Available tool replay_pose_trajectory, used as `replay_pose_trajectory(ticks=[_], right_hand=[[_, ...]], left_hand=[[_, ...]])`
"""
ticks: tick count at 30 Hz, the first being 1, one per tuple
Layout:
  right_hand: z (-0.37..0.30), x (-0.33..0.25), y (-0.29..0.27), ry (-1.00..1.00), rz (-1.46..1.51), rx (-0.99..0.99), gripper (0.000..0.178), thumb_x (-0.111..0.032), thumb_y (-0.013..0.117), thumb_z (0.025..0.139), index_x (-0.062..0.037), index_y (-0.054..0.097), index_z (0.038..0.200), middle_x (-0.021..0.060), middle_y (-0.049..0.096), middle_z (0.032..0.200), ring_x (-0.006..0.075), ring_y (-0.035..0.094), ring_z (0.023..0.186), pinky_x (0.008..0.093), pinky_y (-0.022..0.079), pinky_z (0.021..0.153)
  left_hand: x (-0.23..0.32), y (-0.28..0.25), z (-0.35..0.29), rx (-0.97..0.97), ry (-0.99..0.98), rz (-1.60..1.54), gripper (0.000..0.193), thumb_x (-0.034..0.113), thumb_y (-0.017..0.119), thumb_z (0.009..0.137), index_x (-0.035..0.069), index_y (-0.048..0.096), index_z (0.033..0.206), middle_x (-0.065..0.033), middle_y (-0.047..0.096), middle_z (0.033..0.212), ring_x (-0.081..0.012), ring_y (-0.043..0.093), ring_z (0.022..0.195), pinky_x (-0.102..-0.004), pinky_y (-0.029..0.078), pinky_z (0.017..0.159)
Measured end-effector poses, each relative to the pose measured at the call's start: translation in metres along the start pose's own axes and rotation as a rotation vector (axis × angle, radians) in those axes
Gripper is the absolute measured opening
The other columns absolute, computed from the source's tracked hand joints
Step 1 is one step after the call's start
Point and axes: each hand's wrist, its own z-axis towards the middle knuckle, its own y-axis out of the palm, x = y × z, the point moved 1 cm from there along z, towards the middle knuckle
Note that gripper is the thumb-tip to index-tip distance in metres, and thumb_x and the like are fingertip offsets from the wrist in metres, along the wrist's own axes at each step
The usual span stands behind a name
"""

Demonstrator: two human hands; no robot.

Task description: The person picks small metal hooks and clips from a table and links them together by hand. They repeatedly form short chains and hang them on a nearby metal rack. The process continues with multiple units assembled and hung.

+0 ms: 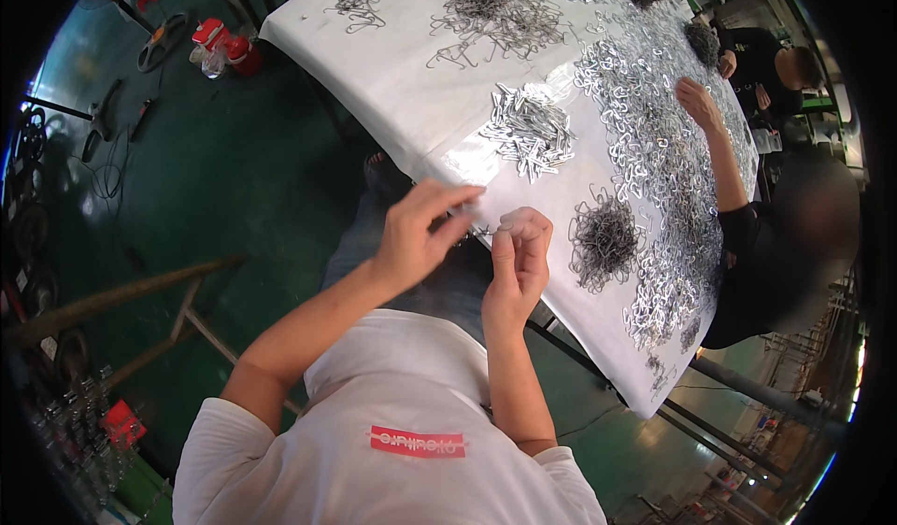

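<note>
My left hand (pixel 419 231) is just off the table's near edge, its thumb and forefinger spread apart and slightly blurred. Facing it, my right hand (pixel 519 262) pinches with thumb and fingers. A small dark metal piece (pixel 483 232) pokes out from that pinch toward my left hand; its exact shape is too small to read. Beyond both hands, a pile of short shiny metal pins (pixel 533 131) lies on the white-covered table (pixel 374 77). To the right of my right hand sits a tangled heap of dark wire hooks (pixel 605 238).
A wide spread of shiny metal links (pixel 645 123) covers the table's right side. More wire hooks (pixel 491 7) lie at the far end. Across the table, a co-worker's hand (pixel 699 105) reaches over the links. Red containers (pixel 227 47) stand on the green floor at left.
</note>
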Motion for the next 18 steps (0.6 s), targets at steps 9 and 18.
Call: replay_pose_trajectory(ticks=[9, 18], right_hand=[[-0.006, 0.005, -0.014, 0.039, -0.042, 0.041, 0.006, -0.003, 0.063, 0.088, -0.0034, 0.057, 0.09, 0.0071, 0.049, 0.103, 0.0126, 0.046, 0.083, 0.0241, 0.041, 0.074], [0.001, 0.014, -0.011, 0.007, -0.123, 0.0, 0.006, -0.005, 0.063, 0.088, -0.0037, 0.058, 0.092, 0.0076, 0.05, 0.102, 0.0146, 0.048, 0.084, 0.0254, 0.04, 0.07]], left_hand=[[-0.086, 0.049, 0.095, -0.198, 0.155, 0.559, 0.011, 0.012, 0.068, 0.079, 0.007, 0.068, 0.089, -0.0068, 0.066, 0.086, -0.0266, 0.059, 0.085, -0.0381, 0.047, 0.075], [-0.068, 0.029, 0.091, -0.302, -0.146, 0.275, 0.015, 0.009, 0.067, 0.08, 0.004, 0.068, 0.094, -0.0051, 0.067, 0.084, -0.019, 0.063, 0.08, -0.0329, 0.049, 0.072]])
